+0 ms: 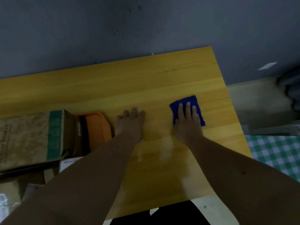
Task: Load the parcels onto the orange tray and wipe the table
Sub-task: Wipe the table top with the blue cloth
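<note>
- I'm looking down on a yellow wooden table (178, 75) set against a grey wall (113, 26), with a green checked cloth (276, 153) off its right edge.
- Nearest on the left, stacked parcels (29, 138) in crumpled brown paper with a green band cover most of the orange tray (99, 125).
- My left hand (129, 124) lies flat on the wood just beside the tray, fingers straight.
- Farther right, my right hand (188, 122) presses flat on a small, folded, deep blue cloth (185, 101).
</note>
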